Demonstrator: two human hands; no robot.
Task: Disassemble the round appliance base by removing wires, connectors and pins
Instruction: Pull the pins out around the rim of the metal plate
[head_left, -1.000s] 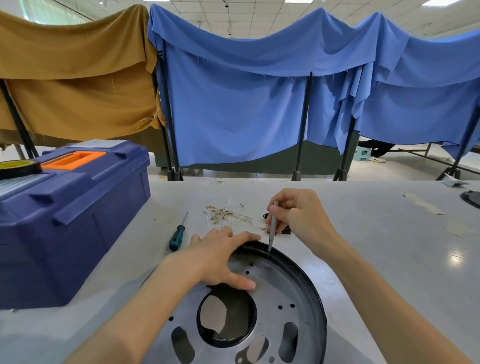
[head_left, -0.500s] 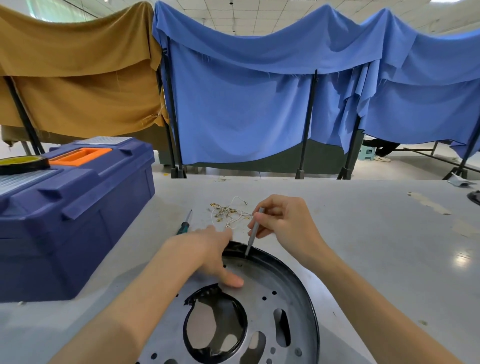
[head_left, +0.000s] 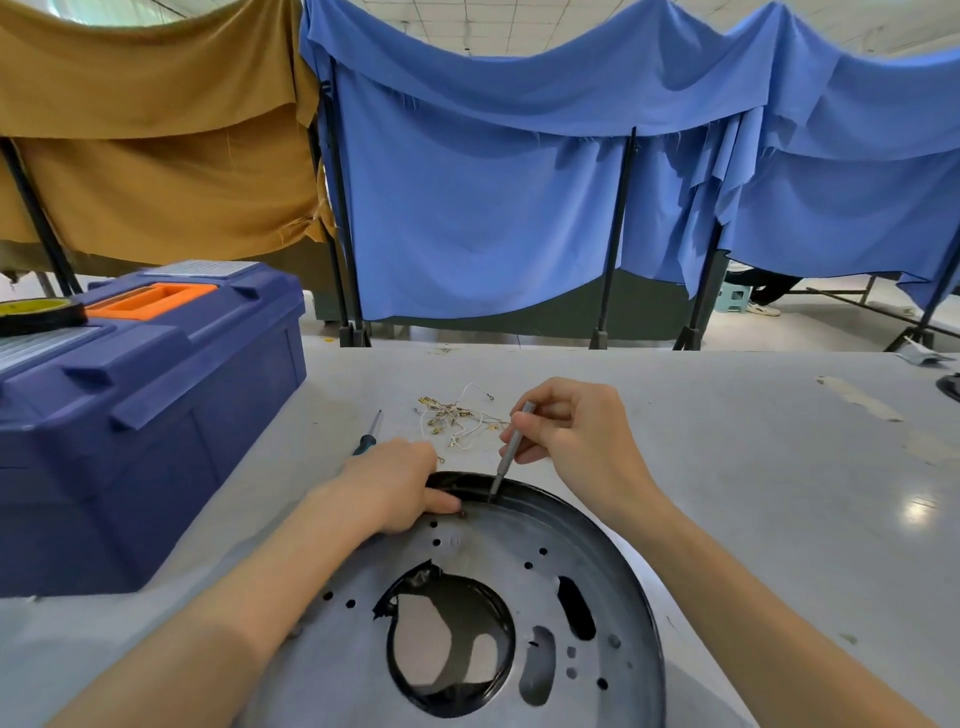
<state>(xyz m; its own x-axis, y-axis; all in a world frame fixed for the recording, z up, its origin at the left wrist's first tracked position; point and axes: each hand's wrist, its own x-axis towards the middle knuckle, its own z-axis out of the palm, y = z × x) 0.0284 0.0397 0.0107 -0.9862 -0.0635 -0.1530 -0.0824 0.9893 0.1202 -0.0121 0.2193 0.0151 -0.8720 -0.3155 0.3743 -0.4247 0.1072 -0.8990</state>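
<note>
The round appliance base (head_left: 613, 566), a grey metal disc with a black rim and a large centre hole, lies on the table in front of me. My left hand (head_left: 395, 483) grips its far rim, fingers curled over the edge, thumb on the disc. My right hand (head_left: 576, 436) pinches a thin grey tool (head_left: 511, 449) like a pen, its tip set into the rim groove just right of my left thumb. A pile of removed wires with brass connectors (head_left: 460, 418) lies beyond the base.
A teal-handled screwdriver (head_left: 368, 434) lies left of the wires. A big blue toolbox (head_left: 140, 415) with an orange handle and a tape roll on top fills the left side. Blue and tan cloth screens stand behind the grey table (head_left: 779, 467).
My left hand went from lying flat on the disc to curling over the far rim. The base has turned under my hands. The tool tip stays at the rim groove.
</note>
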